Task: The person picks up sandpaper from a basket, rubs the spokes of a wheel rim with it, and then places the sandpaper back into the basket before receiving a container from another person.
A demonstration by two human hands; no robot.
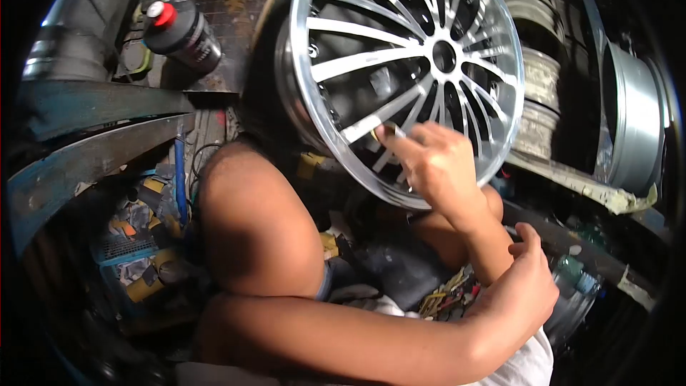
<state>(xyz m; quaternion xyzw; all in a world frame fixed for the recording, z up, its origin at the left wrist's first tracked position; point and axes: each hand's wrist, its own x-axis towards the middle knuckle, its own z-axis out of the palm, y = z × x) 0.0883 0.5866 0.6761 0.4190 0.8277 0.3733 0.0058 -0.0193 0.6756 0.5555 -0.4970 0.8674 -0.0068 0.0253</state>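
Observation:
A multi-spoke alloy wheel rim (368, 64) with a polished face stands tilted in front of my knees. My right hand (436, 164) is at its lower left spokes, fingers pinched on a small yellow-edged piece that looks like sandpaper (376, 133). That piece is mostly covered by the fingers and lies against a spoke. My left hand (525, 275) is beside my right forearm, away from the rim. Its visible fingers are loosely bent and apart, and nothing shows in them.
A dark bottle with a red and white cap (184, 34) stands on a worn board at upper left. A blue basket (118, 254) holds yellow and grey scraps. More wheel rims (539, 75) are stacked at right, beside a silver rim (636, 114). Plastic bottles (572, 279) lie at lower right.

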